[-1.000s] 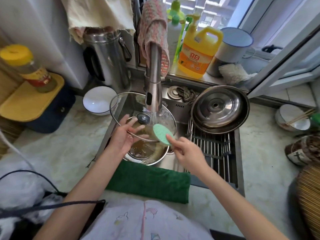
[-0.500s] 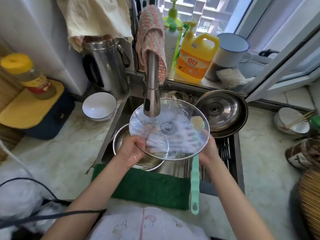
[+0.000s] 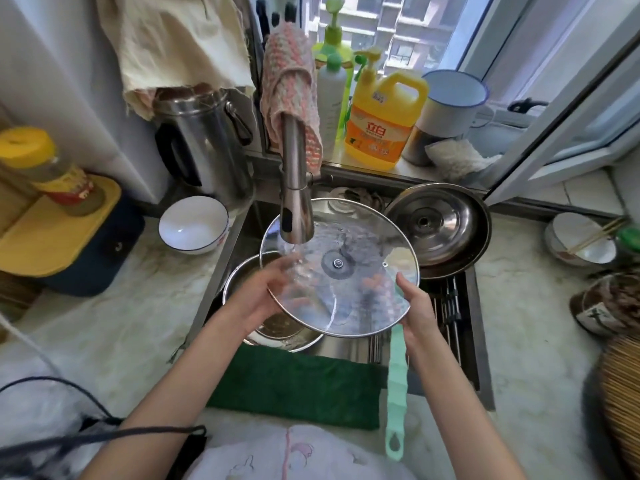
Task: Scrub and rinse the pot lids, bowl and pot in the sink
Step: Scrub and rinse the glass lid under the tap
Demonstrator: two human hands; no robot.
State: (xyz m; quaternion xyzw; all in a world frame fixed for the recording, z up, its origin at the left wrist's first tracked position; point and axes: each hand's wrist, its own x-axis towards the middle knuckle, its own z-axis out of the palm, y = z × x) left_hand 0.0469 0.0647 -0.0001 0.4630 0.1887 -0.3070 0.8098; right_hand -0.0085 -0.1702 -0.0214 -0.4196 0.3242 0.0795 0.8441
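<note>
On the table left of the sink point(image 3: 479, 341) stands your white bowl point(image 3: 194, 225), upright and clean-looking. In the sink's left part sits the steel pot point(image 3: 280, 329), brownish residue inside. Your left hand point(image 3: 263, 296) grips the left rim of the glass lid point(image 3: 339, 268), thumb on top, fingers curled beneath. You hold the lid nearly level over the pot, underside up, under the faucet point(image 3: 294, 202); water ripples across the glass. Your right hand point(image 3: 414, 306) clasps the right rim, fingers showing through the glass, with the green brush point(image 3: 394, 386) hanging from that hand. Farther right, the steel lid point(image 3: 436, 226) lies upturned at the sink's rear.
</note>
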